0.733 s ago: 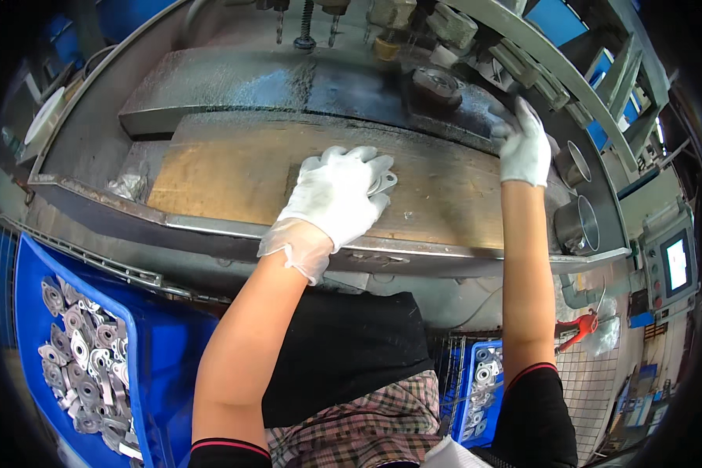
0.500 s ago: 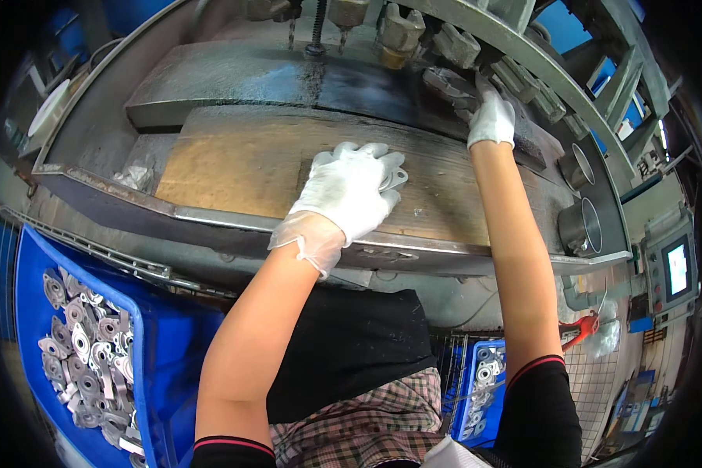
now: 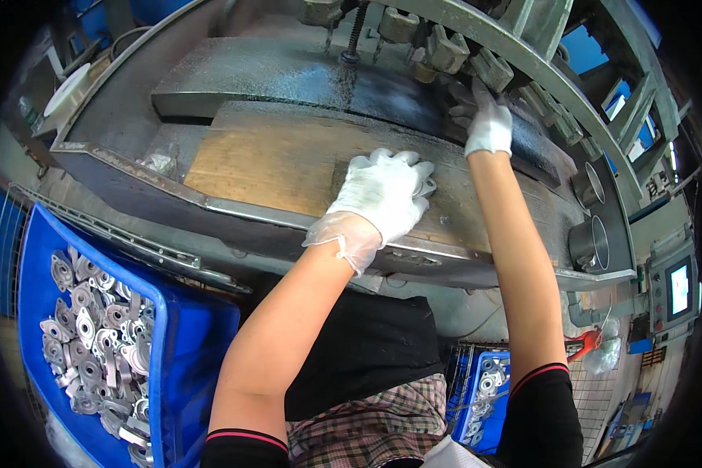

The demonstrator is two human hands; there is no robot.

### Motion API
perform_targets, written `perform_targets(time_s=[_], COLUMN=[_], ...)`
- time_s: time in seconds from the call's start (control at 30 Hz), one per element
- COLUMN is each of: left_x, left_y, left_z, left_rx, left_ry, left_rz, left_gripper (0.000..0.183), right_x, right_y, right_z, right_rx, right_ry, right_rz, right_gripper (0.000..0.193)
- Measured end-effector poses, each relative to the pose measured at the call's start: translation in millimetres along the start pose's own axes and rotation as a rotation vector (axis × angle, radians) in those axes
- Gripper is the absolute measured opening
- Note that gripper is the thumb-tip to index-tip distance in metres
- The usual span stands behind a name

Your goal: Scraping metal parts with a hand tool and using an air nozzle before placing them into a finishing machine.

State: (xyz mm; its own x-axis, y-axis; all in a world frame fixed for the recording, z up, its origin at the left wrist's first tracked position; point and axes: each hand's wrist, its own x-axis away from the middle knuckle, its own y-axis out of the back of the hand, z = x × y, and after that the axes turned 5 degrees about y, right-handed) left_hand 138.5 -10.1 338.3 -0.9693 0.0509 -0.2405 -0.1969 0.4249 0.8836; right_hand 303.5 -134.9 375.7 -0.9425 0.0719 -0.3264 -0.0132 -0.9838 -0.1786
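Observation:
My left hand (image 3: pixel 384 193), in a white glove, rests low over the wooden board at the front of the machine bed. Its fingers are curled round a silver metal flange part (image 3: pixel 427 186), mostly hidden beneath them. Further back on the right, my right hand (image 3: pixel 487 125), also gloved, reaches to the dark, grimy work area under the machine heads. Its fingertips are blackened and spread apart; I make out no part in them. The wooden board (image 3: pixel 257 160) lies flat inside the metal tray, in front of a dark steel plate (image 3: pixel 234 74).
Drill bits hang from the machine heads (image 3: pixel 398 27) above the plate. Two metal cups (image 3: pixel 589 243) stand at the tray's right end. A blue bin (image 3: pixel 203 343) of metal flange parts (image 3: pixel 93 335) is at lower left; a smaller blue bin (image 3: pixel 487 398) sits lower right. A control panel (image 3: pixel 677 288) stands far right.
The view has shifted, so the bench sits further right. My left hand still holds the flange part, now more covered by its fingers. My right hand's fingers have moved at the dark work area.

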Motion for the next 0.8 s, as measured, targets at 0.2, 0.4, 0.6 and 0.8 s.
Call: perform_targets(time_s=[0.2,0.4,0.6,0.8], left_x=[2,4,2,2], left_y=[-5,-5,-5,-8], left_z=[4,7,5,2], left_rx=[0.006,-0.008,0.040,0.025], left_ry=[0.009,0.005,-0.034,-0.011], left_rz=[-0.036,-0.048,-0.131,-0.170], left_gripper=[0.042,0.042,0.041,0.032], right_x=[19,42,39,47], right_y=[2,-15,-59,-84], right_z=[2,13,-7,-16], right_rx=[0.026,0.098,0.300,0.411], right_ry=[0.013,0.047,0.077,0.173], right_rz=[0.054,0.168,0.130,0.359], right_gripper=[0.038,0.035,0.029,0.045])
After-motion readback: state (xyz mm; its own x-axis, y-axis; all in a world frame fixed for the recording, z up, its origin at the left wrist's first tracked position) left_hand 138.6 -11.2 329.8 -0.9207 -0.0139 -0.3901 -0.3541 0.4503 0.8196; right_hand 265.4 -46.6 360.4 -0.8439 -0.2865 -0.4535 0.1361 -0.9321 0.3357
